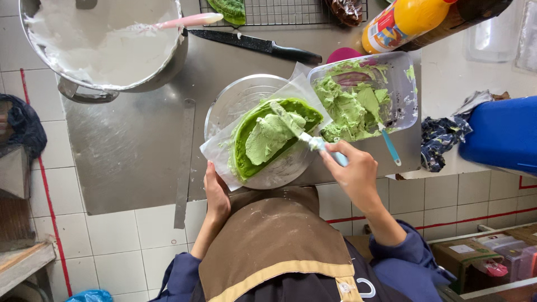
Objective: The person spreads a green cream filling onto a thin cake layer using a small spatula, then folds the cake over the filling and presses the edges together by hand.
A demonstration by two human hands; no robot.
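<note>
Spatula [299,131] in right hand [352,173] grip, blade on green cake [246,148].

A deep green cake layer [246,146] carries pale green cream [268,136]. The same pale green fills a clear tub [391,84]. White batter coats a steel bowl [67,86]; the spatula [313,142] has a light-blue handle, beside a black-handled knife [254,45].

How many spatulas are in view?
3: pink-handled one in the mixing bowl, blue-handled one in the plastic tub, palette knife in the right hand.
</note>
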